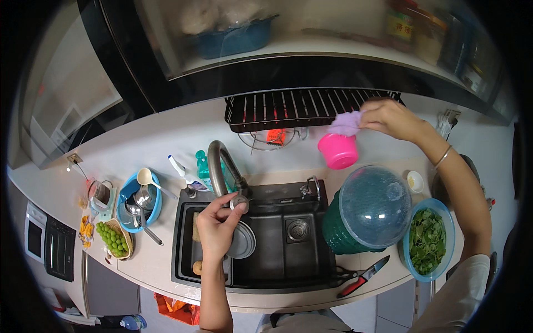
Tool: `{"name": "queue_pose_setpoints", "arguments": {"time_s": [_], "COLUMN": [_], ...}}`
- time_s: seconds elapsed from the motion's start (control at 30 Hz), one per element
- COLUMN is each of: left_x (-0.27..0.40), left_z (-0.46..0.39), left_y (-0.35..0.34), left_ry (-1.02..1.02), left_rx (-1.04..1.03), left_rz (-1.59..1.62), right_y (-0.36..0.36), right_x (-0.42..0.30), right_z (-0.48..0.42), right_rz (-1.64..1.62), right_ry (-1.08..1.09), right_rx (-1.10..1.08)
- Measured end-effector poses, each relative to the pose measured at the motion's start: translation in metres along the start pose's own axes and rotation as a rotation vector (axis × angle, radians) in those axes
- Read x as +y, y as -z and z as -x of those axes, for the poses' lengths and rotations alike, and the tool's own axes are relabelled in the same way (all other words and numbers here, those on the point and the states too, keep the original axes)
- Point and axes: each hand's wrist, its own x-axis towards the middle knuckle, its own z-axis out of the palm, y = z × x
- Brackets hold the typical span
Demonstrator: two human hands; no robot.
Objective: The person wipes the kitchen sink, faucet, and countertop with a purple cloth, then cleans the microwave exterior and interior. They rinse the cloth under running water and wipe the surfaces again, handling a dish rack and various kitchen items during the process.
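Note:
My left hand [216, 229] is over the left part of the black sink [266, 266], near the curved grey faucet [216, 162]. Its thumb and fingers pinch a small round metal piece [239, 202]; whether this is a loose part or belongs to the faucet I cannot tell. Partly behind that hand, a round grey metal dish or lid [242, 241] sits in the sink. Higher up at the right, my right hand [389, 118] grips a lilac cloth [345, 122] in front of the black wall rack [287, 110]. Just below the cloth is a pink plastic cup [338, 152].
Right of the sink stands a green basket [337, 229] under a clear dome [370, 204], beside a tub of leafy greens [427, 241]. A red-handled knife [364, 277] lies near the counter edge. Leftward are a blue basin of ladles [129, 224] and green grapes [112, 239].

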Motion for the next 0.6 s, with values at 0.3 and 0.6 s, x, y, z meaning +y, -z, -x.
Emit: {"name": "queue_pose_setpoints", "arguments": {"time_s": [0.3, 0.6], "left_x": [0.072, 0.106], "left_z": [-0.049, -0.166], "left_y": [-0.016, -0.051], "left_ry": [0.077, 0.011], "left_rx": [-0.021, -0.192], "left_rz": [0.331, 0.3], "right_y": [0.027, 0.054], "right_x": [0.018, -0.044], "right_z": [0.067, 0.112], "right_rz": [0.493, 0.194], "right_ry": [-0.059, -0.236], "right_rx": [0.01, 0.414]}}
